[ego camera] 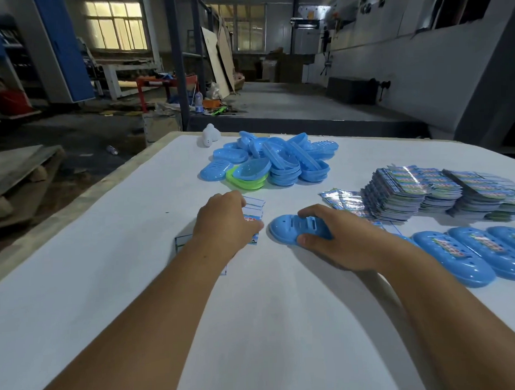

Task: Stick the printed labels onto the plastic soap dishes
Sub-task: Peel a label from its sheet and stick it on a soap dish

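While your right hand (333, 236) grips a bare dish (298, 230) dead center and your left (222, 222) pinches labels (252, 214) at its 9 o'clock, you've only got a few labeled dishes (454, 255) at 3, with the pile (266, 159) at 12 to go.

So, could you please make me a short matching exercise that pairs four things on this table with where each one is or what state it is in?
Things:
1. blue soap dish
2. small label stack
3. green soap dish
4. labelled dishes

Places or states:
A. in a row at the table's right edge, stickers already on
B. at the near edge of the far pile of dishes
C. held by the right hand, no label on it
D. under the left hand's fingers

Pairs: 1-C, 2-D, 3-B, 4-A
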The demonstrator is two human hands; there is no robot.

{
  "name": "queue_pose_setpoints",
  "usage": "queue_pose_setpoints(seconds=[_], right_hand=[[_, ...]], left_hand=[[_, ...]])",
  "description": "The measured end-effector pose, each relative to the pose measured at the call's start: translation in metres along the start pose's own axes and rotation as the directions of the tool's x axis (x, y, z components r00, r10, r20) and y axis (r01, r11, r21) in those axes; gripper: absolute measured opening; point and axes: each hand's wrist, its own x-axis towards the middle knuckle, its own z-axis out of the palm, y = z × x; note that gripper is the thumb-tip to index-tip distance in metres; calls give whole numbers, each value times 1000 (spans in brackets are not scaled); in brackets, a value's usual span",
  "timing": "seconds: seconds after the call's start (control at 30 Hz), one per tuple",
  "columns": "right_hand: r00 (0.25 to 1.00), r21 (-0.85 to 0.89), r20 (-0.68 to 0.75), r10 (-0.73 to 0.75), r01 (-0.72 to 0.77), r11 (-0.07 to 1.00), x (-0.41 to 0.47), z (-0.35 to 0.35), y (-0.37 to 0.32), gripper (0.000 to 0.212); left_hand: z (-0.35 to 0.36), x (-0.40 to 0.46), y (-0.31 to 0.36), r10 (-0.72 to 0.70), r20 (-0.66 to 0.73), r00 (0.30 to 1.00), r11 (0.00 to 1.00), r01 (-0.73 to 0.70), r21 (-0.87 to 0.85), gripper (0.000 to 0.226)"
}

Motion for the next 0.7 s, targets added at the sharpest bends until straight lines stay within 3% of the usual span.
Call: queue_pose_setpoints(seconds=[0.2, 0.33, 0.43, 0.5, 0.57, 0.63, 0.7], right_hand=[[1000, 9, -23, -3, 3, 1000, -2, 1, -3, 53], [995, 59, -98, -3, 9, 998, -2, 1, -4, 55], [964, 231, -268, 7, 57, 971, 1, 1, -8, 54], [951, 490, -303, 54, 107, 865, 3, 0, -13, 51], [968, 709, -239, 72, 123, 694, 4, 0, -18, 51], [975, 759, -213, 57, 128, 639, 4, -1, -21, 49], [972, 773, -224, 78, 128, 621, 5, -1, -22, 43]], left_hand=[[-2, 2, -2, -98, 46, 994, 913, 108, -394, 74], [-3, 5, 1, -138, 105, 985, 734, 173, -657, 51], [-3, 5, 8, -84, 133, 988, 642, 155, -751, 31], [-2, 2, 14, -6, 162, 987, 549, 139, -824, 29], [0, -3, 21, 96, 175, 980, 451, 114, -885, 27], [2, -6, 26, 144, 167, 975, 404, 97, -910, 25], [2, -7, 28, 137, 154, 979, 419, 84, -904, 20]])
